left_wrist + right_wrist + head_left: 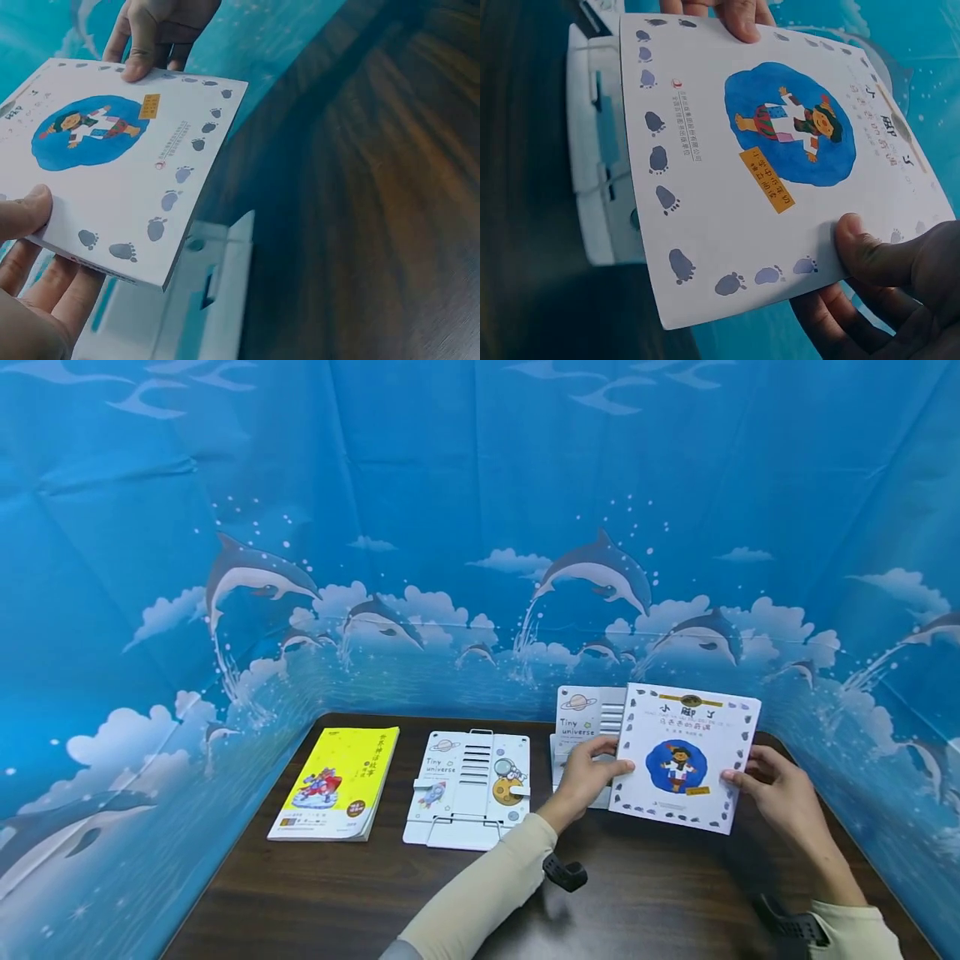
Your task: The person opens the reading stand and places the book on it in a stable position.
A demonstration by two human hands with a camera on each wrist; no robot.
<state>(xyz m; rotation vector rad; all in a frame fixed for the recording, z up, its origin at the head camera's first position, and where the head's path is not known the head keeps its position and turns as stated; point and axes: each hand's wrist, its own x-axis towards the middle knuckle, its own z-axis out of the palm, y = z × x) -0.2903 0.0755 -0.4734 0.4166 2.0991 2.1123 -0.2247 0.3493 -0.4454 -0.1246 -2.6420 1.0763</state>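
Note:
A white picture book (660, 810) with a border of footprints and a blue round picture is held up between both hands, its cover facing the head camera. My left hand (588, 781) pinches its left edge, thumb on the cover and fingers behind. On the opposite edge my right hand (780, 789) grips it the same way, as the right wrist view shows with the thumb (862, 244) on the cover. Behind the book stands a white "Tiny universe" book stand (577, 718), partly hidden by the book and the left hand.
Left of the hands, a second white book stand (467, 802) with space drawings sits on the dark wooden table (615, 893). A yellow book (330, 785) lies farther left. A blue dolphin-print cloth (450, 485) hangs around the table's back and sides.

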